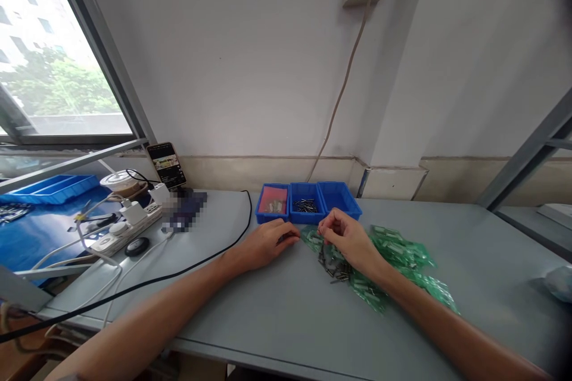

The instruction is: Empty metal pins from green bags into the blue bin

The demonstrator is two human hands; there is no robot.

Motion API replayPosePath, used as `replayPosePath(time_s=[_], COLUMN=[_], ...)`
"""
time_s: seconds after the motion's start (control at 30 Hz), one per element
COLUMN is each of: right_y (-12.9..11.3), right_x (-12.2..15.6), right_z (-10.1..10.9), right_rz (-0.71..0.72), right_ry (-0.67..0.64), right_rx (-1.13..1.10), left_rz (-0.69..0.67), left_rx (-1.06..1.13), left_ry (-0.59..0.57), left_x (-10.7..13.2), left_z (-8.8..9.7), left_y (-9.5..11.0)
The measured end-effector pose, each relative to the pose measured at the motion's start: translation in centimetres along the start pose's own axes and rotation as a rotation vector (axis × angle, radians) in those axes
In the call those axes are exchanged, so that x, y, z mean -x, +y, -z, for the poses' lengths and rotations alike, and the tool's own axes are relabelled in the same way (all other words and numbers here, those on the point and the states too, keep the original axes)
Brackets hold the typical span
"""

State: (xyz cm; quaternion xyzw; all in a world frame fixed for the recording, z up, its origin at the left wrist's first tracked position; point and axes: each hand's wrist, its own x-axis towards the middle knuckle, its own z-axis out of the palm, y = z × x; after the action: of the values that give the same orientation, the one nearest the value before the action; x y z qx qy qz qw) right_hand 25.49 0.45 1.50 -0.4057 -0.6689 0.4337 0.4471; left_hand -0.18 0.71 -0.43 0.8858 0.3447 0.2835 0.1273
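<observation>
Clock directions are taken with twelve pointing away from the wearer, toward the wall. The principal item, a loose cluster of small dark metal pins (340, 274), lies on the desk (268, 324) at seven o'clock from the right hand (351, 244), just beside it. From the left hand (268, 245) the same cluster lies near four o'clock, so the right is clearly the nearer. The pins share no common long axis; they point several ways (individual ones are too small to sort).

The middle blue tray (309, 218), holding similar dark pieces, stands at about ten to eleven o'clock from the right hand. Green plastic bags (397, 247) spread toward three o'clock, partly under the right forearm.

Condition of the right hand: fingers curled, thumb and index tips together above the near edge of the green plastic. Whether a pin sits between those tips cannot be determined. Condition of the left hand: palm down at the desk, fingers loosely bent, thumb slightly apart (no object visible in it), with the left blue tray (272, 218) near its twelve o'clock.
</observation>
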Motion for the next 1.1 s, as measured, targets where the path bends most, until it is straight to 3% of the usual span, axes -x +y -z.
replayPosePath(time_s=[0.27, 0.6, 0.77, 1.1], right_y=[-0.4, -0.2, 0.3, 0.2], right_x=[0.1, 0.4, 0.3, 0.7], right_z=[-0.1, -0.2, 0.0, -0.1], right_rz=[-0.011, -0.067, -0.1, -0.074], right_ry=[0.026, 0.075, 0.16, 0.183], right_rx=[-0.005, -0.047, -0.093, -0.043], left_rz=[0.029, -0.102, -0.109, -0.134], left_rx=[-0.028, -0.036, -0.055, -0.104], left_ry=[-0.022, -0.002, -0.026, -0.088], left_x=[0.1, -0.1, -0.1, 0.0], left_z=[0.5, 0.7, 0.7, 1.2], left_y=[0.3, 0.6, 0.3, 0.2])
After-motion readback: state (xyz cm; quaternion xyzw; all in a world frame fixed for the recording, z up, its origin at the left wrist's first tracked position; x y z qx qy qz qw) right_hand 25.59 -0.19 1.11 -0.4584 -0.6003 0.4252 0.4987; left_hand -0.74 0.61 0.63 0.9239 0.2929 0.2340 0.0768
